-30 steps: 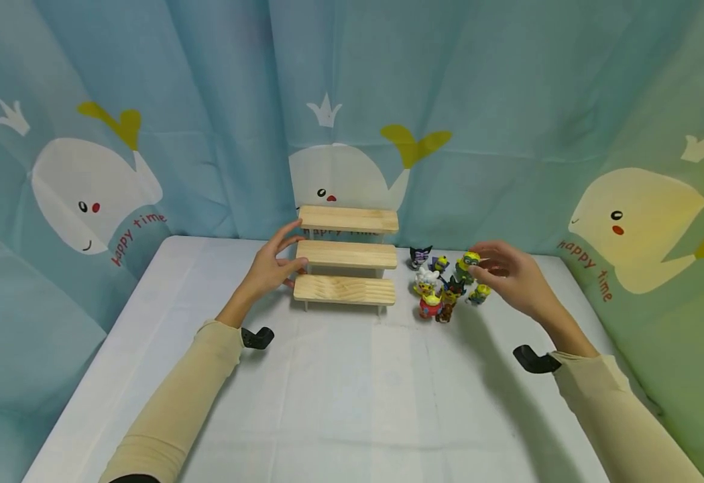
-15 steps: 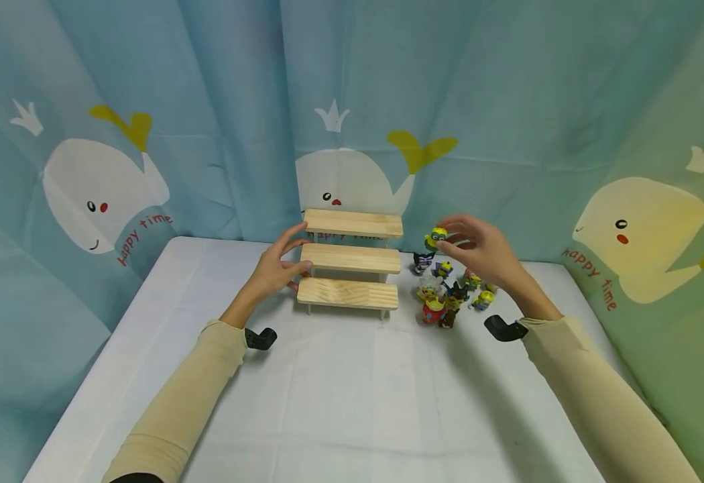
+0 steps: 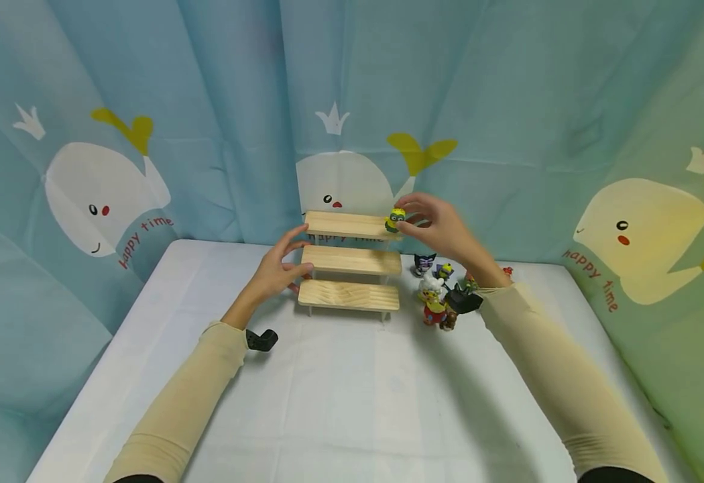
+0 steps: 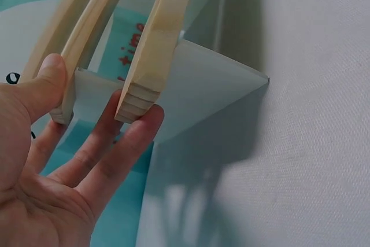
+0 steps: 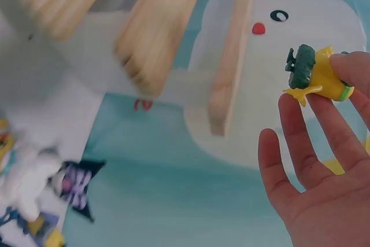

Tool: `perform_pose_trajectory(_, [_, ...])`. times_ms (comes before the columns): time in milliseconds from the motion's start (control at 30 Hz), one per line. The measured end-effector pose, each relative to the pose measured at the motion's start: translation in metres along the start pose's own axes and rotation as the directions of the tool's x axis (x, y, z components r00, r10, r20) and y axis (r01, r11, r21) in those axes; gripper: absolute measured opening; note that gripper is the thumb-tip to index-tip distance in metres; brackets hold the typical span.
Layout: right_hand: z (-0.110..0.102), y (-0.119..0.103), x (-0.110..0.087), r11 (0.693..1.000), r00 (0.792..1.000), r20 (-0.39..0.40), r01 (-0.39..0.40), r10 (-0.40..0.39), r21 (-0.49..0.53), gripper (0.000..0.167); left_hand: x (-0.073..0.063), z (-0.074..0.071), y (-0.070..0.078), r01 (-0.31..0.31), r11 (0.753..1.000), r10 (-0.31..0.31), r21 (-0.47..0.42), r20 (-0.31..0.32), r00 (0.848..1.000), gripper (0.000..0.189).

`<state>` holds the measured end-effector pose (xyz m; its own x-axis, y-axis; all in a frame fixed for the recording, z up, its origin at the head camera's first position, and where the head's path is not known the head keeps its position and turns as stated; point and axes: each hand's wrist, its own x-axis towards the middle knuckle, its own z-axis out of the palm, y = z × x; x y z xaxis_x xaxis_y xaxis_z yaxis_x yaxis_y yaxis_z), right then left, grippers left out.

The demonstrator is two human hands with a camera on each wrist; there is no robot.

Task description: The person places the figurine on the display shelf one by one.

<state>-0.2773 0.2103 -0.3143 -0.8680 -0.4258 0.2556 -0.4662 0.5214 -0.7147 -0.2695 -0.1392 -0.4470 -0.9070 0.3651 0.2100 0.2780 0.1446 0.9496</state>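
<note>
My right hand pinches a yellow Minion figurine between thumb and fingertips. In the head view it is at the right end of the top board of a three-tier wooden display stand. The right wrist view shows the figurine's dark green part pointing toward the boards, with a gap between. My left hand grips the stand's left side. In the left wrist view its thumb presses on one board, while fingers touch the board ends and reach around them.
Several small toy figurines stand clustered right of the stand, among them a dark-eared one and a white-haired one. My right forearm partly covers the cluster. Behind the white table hangs a blue curtain with whale prints.
Lifted out of the cluster, the Minion figurine has travelled left in my right hand to the top board's right end. My left hand has stayed on the stand.
</note>
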Motion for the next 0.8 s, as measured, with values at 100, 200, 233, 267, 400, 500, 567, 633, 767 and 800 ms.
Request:
perform_pose_trajectory(100, [0.009, -0.005, 0.014, 0.999, 1.0, 0.014, 0.025, -0.025, 0.022, 0.033, 0.0, 0.0, -0.001, 0.014, 1.0, -0.014, -0.008, 0.0, 1.0, 0.08])
perform_pose_trajectory(200, [0.018, -0.01, 0.026, 0.998, 0.998, 0.026, 0.054, -0.055, 0.034, 0.032, 0.0, 0.0, -0.002, 0.015, 1.0, -0.015, -0.006, 0.0, 1.0, 0.08])
perform_pose_trajectory(233, [0.022, -0.011, 0.03, 0.997, 0.998, 0.029, 0.063, -0.064, 0.032, 0.032, 0.0, 0.0, -0.003, 0.014, 1.0, -0.014, -0.007, 0.0, 1.0, 0.08])
perform_pose_trajectory(267, [0.025, -0.012, 0.034, 0.997, 0.997, 0.03, 0.068, -0.069, 0.033, 0.031, 0.0, 0.0, -0.003, 0.012, 1.0, -0.012, -0.008, 0.0, 1.0, 0.08])
perform_pose_trajectory(400, [0.04, -0.017, 0.047, 0.997, 0.997, 0.039, 0.07, -0.072, 0.04, 0.029, 0.001, 0.0, -0.004, 0.012, 1.0, -0.012, -0.008, -0.001, 1.0, 0.08])
perform_pose_trajectory(500, [0.051, -0.021, 0.056, 0.995, 0.995, 0.049, 0.08, -0.083, 0.054, 0.029, 0.001, 0.0, -0.003, 0.021, 1.0, -0.021, -0.009, -0.003, 1.0, 0.08])
perform_pose_trajectory(567, [0.059, -0.023, 0.061, 0.994, 0.994, 0.054, 0.092, -0.095, 0.064, 0.03, 0.001, 0.001, -0.002, 0.026, 1.0, -0.026, -0.012, -0.002, 1.0, 0.08])
perform_pose_trajectory(633, [0.066, -0.025, 0.066, 0.992, 0.993, 0.052, 0.101, -0.105, 0.076, 0.031, 0.001, 0.001, -0.001, 0.029, 0.999, -0.029, -0.015, -0.001, 1.0, 0.079])
perform_pose_trajectory(767, [0.079, -0.026, 0.075, 0.988, 0.992, 0.05, 0.112, -0.117, 0.106, 0.031, 0.0, 0.001, -0.002, 0.037, 0.999, -0.038, -0.017, -0.003, 0.999, 0.079])
perform_pose_trajectory(800, [0.082, -0.026, 0.077, 0.987, 0.992, 0.05, 0.112, -0.119, 0.113, 0.031, 0.0, 0.001, -0.002, 0.039, 0.999, -0.039, -0.019, -0.003, 0.999, 0.079])
